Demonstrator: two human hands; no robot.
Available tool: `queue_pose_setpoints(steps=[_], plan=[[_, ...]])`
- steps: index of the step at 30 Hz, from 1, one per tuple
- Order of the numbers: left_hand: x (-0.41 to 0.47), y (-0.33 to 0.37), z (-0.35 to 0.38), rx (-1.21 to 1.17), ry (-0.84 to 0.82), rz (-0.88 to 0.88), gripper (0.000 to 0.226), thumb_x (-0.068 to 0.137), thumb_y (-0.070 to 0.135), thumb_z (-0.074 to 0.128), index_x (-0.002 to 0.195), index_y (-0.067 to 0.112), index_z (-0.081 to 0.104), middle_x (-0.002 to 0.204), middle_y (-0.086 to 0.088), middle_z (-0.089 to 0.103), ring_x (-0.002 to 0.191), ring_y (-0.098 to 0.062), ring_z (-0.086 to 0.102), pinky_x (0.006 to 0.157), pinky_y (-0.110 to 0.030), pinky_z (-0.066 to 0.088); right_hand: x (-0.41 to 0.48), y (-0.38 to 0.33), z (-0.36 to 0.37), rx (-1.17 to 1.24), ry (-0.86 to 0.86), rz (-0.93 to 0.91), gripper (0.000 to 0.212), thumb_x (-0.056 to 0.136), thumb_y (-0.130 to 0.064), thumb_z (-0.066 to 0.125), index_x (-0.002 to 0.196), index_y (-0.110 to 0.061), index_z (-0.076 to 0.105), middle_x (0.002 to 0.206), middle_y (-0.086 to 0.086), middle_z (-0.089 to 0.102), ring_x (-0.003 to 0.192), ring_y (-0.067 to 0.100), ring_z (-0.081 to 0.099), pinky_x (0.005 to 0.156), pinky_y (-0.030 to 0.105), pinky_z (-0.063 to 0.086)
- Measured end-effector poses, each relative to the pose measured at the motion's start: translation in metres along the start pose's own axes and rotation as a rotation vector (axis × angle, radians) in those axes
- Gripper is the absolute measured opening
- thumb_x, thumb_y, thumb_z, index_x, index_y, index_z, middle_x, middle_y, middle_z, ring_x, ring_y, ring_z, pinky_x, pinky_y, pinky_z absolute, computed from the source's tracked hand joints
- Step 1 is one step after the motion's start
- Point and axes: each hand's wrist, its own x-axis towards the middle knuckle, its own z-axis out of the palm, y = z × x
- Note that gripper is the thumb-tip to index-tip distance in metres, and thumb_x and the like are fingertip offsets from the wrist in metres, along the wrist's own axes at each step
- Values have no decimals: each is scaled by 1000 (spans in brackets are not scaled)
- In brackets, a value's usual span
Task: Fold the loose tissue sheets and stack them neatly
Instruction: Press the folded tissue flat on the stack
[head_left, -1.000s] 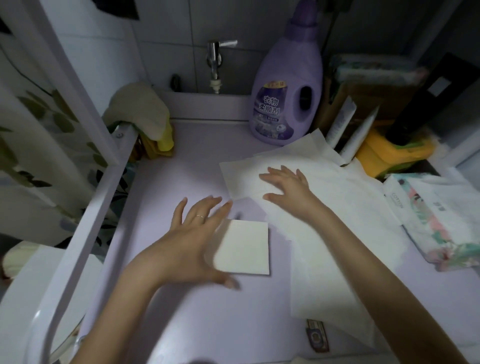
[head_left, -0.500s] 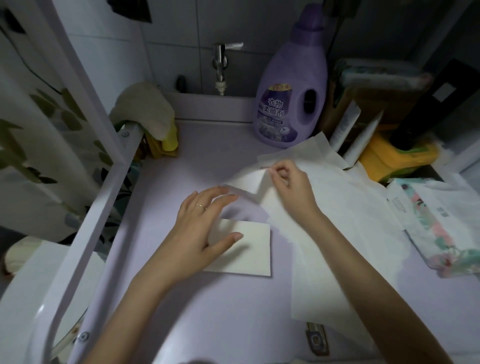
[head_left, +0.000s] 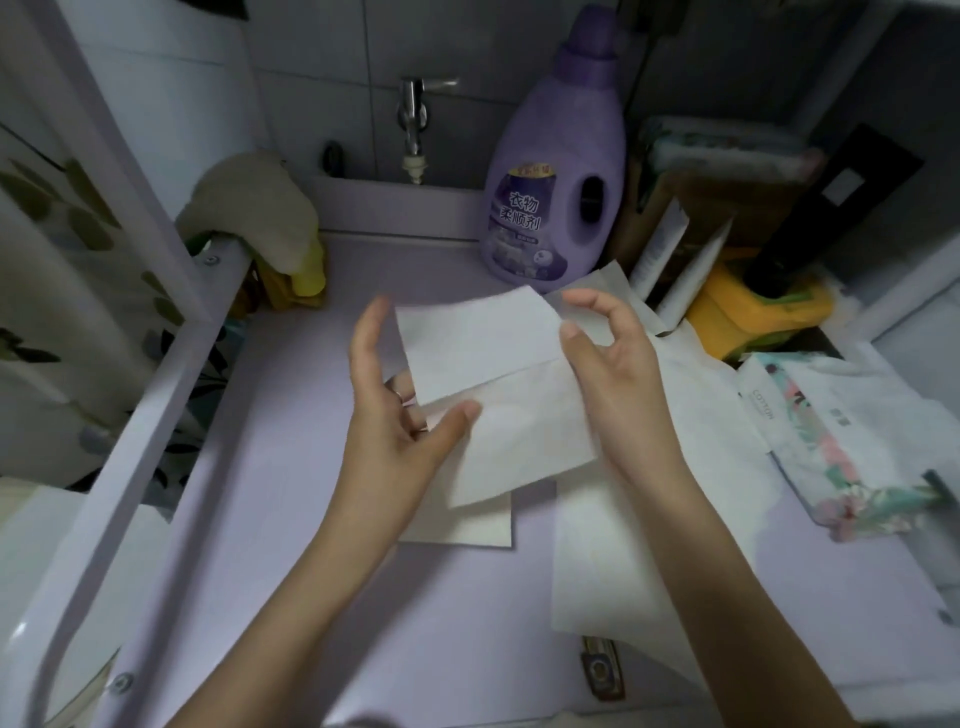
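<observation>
Left grip: the left hand (head_left: 400, 410) pinches the sheet (head_left: 493, 384) at its left edge, thumb in front, fingers behind, forefinger standing free.
Right grip: the right hand (head_left: 613, 379) pinches the right edge near the crease, thumb in front, fingers curled behind.
Sheet place: in the air between both hands, above the counter (head_left: 260, 519) and partly over the folded tissue (head_left: 467, 527).
Sheet look: white, thin, rectangular, with one crease across its middle; the lower half hangs toward the viewer.
Handling: likely very light, limp and easy to tear; best held by edges or corners with gentle pinches and bent along the crease.
Folded tissue: a small pale square, flat on the counter.
Loose sheets (head_left: 613, 561): spread flat under the right forearm.
Behind: a purple bottle (head_left: 556, 182); far right, a tissue pack (head_left: 831, 441).
</observation>
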Motion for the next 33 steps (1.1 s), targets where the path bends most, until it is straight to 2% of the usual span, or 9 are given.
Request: queue_pose_setpoints(steps=[2, 4, 6, 15, 18, 20, 23, 28, 33], plan=[[-2, 4, -3, 59, 31, 6, 80, 83, 4, 71, 137, 48, 30, 85, -5, 68, 73, -46, 57, 67, -51, 53, -9, -3, -6, 2, -84, -48, 24, 92, -27, 58, 116, -24, 59, 78, 23, 60, 65, 51, 49, 60, 44, 44], [-4, 6, -7, 139, 65, 43, 61, 83, 5, 70, 129, 40, 50, 84, -4, 64, 69, -29, 57, 61, -34, 48, -17, -6, -10, -18, -156, -85, 23, 89, -16, 66, 112, -20, 65, 67, 23, 47, 60, 40, 43, 59, 32, 39], [-5, 8, -11, 239, 72, 80, 35, 83, 5, 70, 105, 31, 67, 92, 10, 68, 77, -12, 61, 65, -24, 48, -23, -5, -11, -103, -154, -121, 21, 85, -7, 71, 102, -20, 70, 75, 2, 66, 69, 17, 60, 69, 20, 46], [-5, 5, -28, 407, 145, 155, 4, 80, 31, 69, 82, 31, 65, 91, 5, 43, 88, -2, 47, 80, -13, 39, -31, 4, -1, -326, -93, -229, 10, 86, -15, 71, 86, -25, 69, 104, -4, 56, 102, 7, 56, 87, 15, 43], [-6, 7, -33, 238, 68, 86, 11, 79, 32, 66, 83, 23, 61, 100, 7, 53, 99, -6, 54, 84, -19, 43, -33, 2, 2, -192, -139, -114, 6, 91, -16, 64, 86, -19, 62, 101, -3, 65, 93, 6, 62, 83, 18, 46], [-8, 9, -37, 80, -13, -32, 16, 78, 22, 70, 90, 18, 59, 94, 6, 66, 88, -6, 61, 75, -19, 47, -35, 2, 5, -49, -125, 38, 7, 94, -14, 60, 87, -14, 58, 73, 9, 66, 65, 15, 56, 62, 21, 44], [-11, 3, -42, 73, -54, -204, 35, 77, 10, 75, 103, 26, 58, 82, -15, 65, 67, -23, 51, 67, -31, 44, -38, 13, 10, -32, -86, 166, 7, 95, -16, 59, 89, -14, 57, 70, 30, 61, 59, 23, 50, 57, 29, 40], [-13, -24, -50, 264, 50, -339, 38, 79, 5, 74, 110, 18, 59, 72, -2, 60, 61, -17, 53, 59, -23, 45, -40, 41, 10, -94, -159, 344, 23, 85, -11, 71, 105, -13, 58, 58, -6, 64, 44, 5, 53, 45, 21, 42], [-21, -45, -53, 412, 67, -357, 37, 76, 10, 78, 105, 21, 59, 68, 0, 59, 60, -17, 54, 61, -33, 46, -45, 64, 12, -237, -132, 324, 36, 80, -20, 77, 108, -25, 56, 60, -7, 61, 58, 10, 56, 67, 26, 45]])
